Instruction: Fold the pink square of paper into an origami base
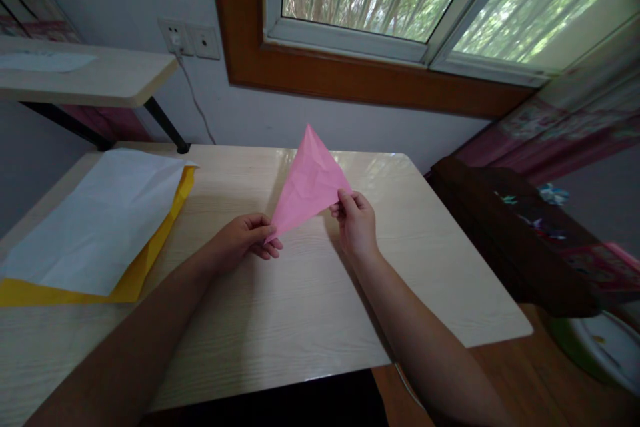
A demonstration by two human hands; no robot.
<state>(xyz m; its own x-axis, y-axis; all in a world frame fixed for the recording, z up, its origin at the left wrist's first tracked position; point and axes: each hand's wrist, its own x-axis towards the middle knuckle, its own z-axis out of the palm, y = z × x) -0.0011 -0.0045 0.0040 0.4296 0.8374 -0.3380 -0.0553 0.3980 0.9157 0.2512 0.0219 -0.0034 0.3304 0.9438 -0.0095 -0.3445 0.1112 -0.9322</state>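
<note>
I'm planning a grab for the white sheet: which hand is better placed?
Probably the left hand: it is nearer the white sheet than the right hand, though both hold the pink paper.

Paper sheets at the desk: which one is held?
The pink sheet, triangular, its two lower corners in the left hand and right hand; the white sheet and yellow sheet lie overlapping on the desk.

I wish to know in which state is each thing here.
Pink paper: triangular, creased, held.
Left hand: pinching its lower left corner.
Right hand: pinching its right corner.
White sheet: creased, lying over yellow paper.
Yellow paper: partly covered.
Left socket: plug inserted.
Right socket: unused.
</note>
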